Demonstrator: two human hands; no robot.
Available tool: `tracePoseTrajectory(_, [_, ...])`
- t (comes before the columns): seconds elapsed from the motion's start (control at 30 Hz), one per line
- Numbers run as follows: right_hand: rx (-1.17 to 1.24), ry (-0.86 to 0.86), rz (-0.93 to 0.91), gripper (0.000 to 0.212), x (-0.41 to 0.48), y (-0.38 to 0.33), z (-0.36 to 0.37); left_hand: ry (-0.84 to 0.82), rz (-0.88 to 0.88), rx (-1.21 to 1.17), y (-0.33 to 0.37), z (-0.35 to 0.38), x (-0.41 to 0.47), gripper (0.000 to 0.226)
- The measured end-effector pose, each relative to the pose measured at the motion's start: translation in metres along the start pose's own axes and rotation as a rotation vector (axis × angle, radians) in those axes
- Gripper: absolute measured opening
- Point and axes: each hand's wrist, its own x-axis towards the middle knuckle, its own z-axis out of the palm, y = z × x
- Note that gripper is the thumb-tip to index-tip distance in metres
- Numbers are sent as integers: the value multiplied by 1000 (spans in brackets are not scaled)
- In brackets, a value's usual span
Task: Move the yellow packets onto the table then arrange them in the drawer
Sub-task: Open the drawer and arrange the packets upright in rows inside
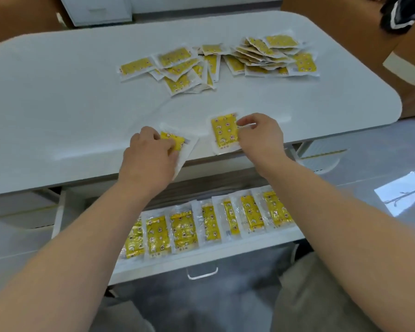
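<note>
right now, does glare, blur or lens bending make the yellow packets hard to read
Head view: wide-angle bows the table; glare on the floor; wrappers shine on drawer packets; far pile soft, print unreadable; tilted packet in left hand blurred, straight packet in right hand clearer.

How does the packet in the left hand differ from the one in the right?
The left packet is skewed and half covered by the left hand; the right packet lies straighter, face showing, pinched at one side by the right hand. Both are yellow, clear-wrapped.

A cardboard box (410,97) and white cabinet (96,10) stand behind.
</note>
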Motion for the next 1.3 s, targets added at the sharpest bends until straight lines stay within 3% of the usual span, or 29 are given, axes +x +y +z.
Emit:
tracePoseTrajectory(0.07, [-30, -65, 3, 7, 4, 0, 0, -20, -57, -47, 1, -6, -4, 38])
tracePoseTrajectory(0.1, [-49, -91, 0, 7, 6, -1, -1, -28, -58, -23, 2, -7, -3, 41])
tracePoseTrajectory(0.2, [-70, -112, 61, 18, 14, -5, -8, -52, -34, 16, 2, -6, 1, 43])
tracePoseTrajectory(0.33, [-76, -174, 102, 28, 13, -7, -14, -128, -104, -168, 0, -8, 2, 30])
tracePoseTrajectory(0.5, [-138, -252, 69, 44, 6, -10, -22, -105, -125, -244, 1, -14, 0, 49])
tracePoseTrajectory(0.6, [-181, -393, 63, 42, -1, -16, -29, -109, -122, -264, 1, -19, -4, 63])
tracePoseTrajectory(0.7, [-94, -588, 116, 40, -5, -17, -28, -126, -7, -123, -5, -20, -7, 29])
tracePoseTrajectory(0.73, [-86, -634, 112, 41, -6, -18, -27, -145, 21, -94, -7, -21, -9, 28])
tracePoseTrajectory(0.83, [-174, -759, 30, 46, -8, -19, -25, -253, 49, -68, -15, -29, -13, 27])
tracePoseTrajectory(0.97, [-439, -913, -87, 57, -17, -21, -14, -524, -15, -197, -21, -42, -20, 19])
tracePoseTrajectory(1.07, [-643, -1009, -140, 46, -28, -15, 11, -729, -23, -88, -28, -33, -17, 10])
tracePoseTrajectory(1.17, [-649, -990, -120, 28, -39, -1, 42, -854, -59, 6, -38, -7, -15, 4])
tracePoseTrajectory(1.3, [-645, -895, -140, 24, -46, 18, 72, -957, -136, -60, -52, 33, -10, 13])
